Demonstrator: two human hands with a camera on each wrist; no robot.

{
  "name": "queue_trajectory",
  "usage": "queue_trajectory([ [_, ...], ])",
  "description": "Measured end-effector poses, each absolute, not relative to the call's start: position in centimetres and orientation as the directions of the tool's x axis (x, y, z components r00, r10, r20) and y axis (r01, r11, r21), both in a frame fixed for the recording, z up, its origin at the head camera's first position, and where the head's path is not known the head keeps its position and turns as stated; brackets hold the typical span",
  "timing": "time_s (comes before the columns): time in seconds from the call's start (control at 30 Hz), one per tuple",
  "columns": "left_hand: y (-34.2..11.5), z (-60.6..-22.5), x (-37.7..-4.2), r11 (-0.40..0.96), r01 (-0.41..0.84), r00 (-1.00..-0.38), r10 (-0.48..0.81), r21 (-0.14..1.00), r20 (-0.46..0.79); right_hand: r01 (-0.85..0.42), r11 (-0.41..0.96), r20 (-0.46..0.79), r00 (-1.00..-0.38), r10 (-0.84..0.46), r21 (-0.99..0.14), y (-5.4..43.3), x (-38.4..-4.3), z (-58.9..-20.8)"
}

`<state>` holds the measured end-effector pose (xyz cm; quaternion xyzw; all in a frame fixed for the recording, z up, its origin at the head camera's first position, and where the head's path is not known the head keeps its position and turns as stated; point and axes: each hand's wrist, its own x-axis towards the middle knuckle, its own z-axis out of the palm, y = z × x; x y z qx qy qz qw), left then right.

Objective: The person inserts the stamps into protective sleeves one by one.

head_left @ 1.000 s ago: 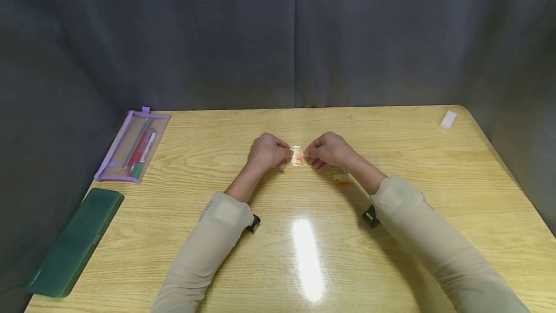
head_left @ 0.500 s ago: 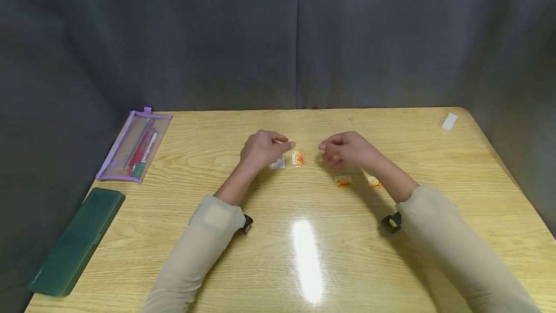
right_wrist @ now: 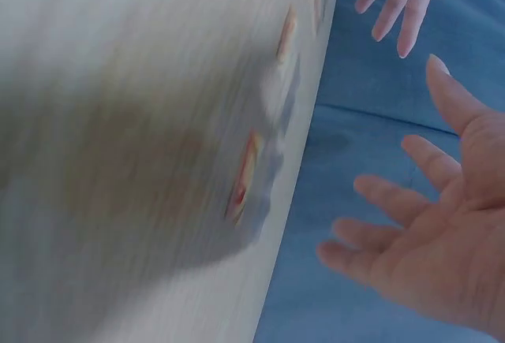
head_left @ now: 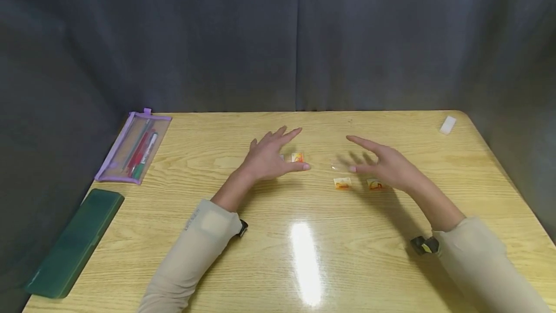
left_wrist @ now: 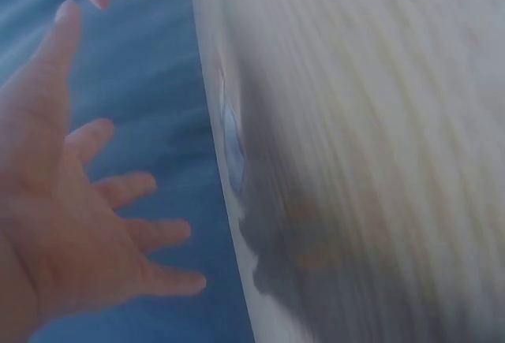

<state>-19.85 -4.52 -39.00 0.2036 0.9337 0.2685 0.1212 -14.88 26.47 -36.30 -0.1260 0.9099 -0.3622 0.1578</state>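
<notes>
With left hand (head_left: 266,160) and right hand (head_left: 388,164) spread, empty. At four o'clock from centre, pinch orange-printed piece (head_left: 342,183) edgewise: probably light, flexible.

2 sm. yel./orange pcs (head_left: 342,183) flat nr R hand (head_left: 390,166), 1 similar pc (head_left: 297,157) by L hand (head_left: 266,160)

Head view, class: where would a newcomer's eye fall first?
First, the spread left hand and right hand, raised over the far half of the table. Small orange-printed pieces lie near them. A bright glare streaks the near part, and a dark green case lies at the left edge.
</notes>
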Motion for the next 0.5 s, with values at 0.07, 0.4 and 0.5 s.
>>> queue_trajectory([
  [0.07, -4.2, -38.9, -19.7, 0.812, 0.304, -0.897, 0.419, 0.497, -0.136, -0.118, 0.724, -0.201, -0.919, -0.339, -0.68, 26.9, -14.5, -36.4],
  [0.4, -1.6, -38.8, -19.5, 0.907, 0.274, -0.914, 0.349, 0.32, -0.207, -0.151, 0.772, -0.202, -0.918, -0.341, -0.618, 28.4, -13.3, -37.7],
  [0.5, -0.7, -38.8, -19.4, 0.908, 0.291, -0.909, 0.36, 0.3, -0.208, -0.155, 0.776, -0.201, -0.918, -0.342, -0.612, 28.2, -13.3, -38.0],
])
